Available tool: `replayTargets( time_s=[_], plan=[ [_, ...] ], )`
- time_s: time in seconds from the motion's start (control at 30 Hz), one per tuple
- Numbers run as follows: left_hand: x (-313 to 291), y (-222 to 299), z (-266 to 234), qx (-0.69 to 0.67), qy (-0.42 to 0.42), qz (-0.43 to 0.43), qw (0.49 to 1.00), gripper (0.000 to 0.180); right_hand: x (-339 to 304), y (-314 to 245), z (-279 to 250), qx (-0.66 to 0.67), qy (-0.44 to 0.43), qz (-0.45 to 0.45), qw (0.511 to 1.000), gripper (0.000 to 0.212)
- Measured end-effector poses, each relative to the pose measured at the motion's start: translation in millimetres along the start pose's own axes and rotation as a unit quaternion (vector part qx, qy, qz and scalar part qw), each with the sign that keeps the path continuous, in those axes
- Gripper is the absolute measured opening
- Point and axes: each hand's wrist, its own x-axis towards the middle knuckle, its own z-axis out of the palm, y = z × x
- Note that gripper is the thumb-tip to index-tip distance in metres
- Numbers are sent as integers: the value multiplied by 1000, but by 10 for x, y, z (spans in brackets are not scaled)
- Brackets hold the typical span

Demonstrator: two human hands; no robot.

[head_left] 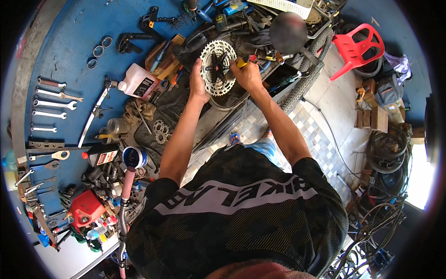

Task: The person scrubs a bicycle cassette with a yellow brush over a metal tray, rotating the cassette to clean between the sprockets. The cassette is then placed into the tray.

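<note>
A bicycle cassette (pixel 206 58), silver toothed rings around a dark centre, is held up over the bench. My left hand (pixel 198 83) grips it by its left rim. My right hand (pixel 248 76) is closed around a tool with a yellow handle (pixel 242 62) and a reddish end, just right of the cassette; the working end cannot be made out. Below the cassette shows the rim of a round pan (pixel 224 108). Loose sprockets (pixel 161 131) lie on the dark cloth near my left forearm.
A whitish jug (pixel 138 81) stands left of my left hand. Wrenches (pixel 55 103) hang on the blue wall panel (pixel 69 56). A bicycle tyre (pixel 297 90) is right of the bench, and a red plastic chair (pixel 357 51) beyond it. A handlebar (pixel 124 214) stands by my left side.
</note>
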Motion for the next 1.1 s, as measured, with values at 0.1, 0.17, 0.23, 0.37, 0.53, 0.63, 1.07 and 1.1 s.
replayTargets(
  time_s=[0.1,0.17,0.23,0.37,0.53,0.63,1.07,1.1],
  plan=[
    [-88,83,-31,-32,-19,11,999,63,-5,-172,-132,150,-32,94,984,38],
    [20,120,-139,-29,-48,22,998,64,-67,-370,-269,201,-99,98,970,24],
    [80,167,-182,-12,-59,7,998,64,-128,-291,-210,173,-148,22,974,20],
    [10,155,-52,-15,-31,14,999,61,-111,-256,-262,76,-107,-46,990,22],
    [68,123,-141,-12,-58,-9,998,59,-147,-204,-246,82,-122,-81,986,24],
    [7,129,-84,-29,-32,-17,999,58,-262,-272,-179,95,-112,-52,988,22],
    [138,48,-151,3,-21,10,1000,56,-218,-245,-128,114,-123,12,986,22],
    [158,65,-165,2,-24,10,1000,53,-214,-336,-128,141,-133,44,980,22]
  ],
)
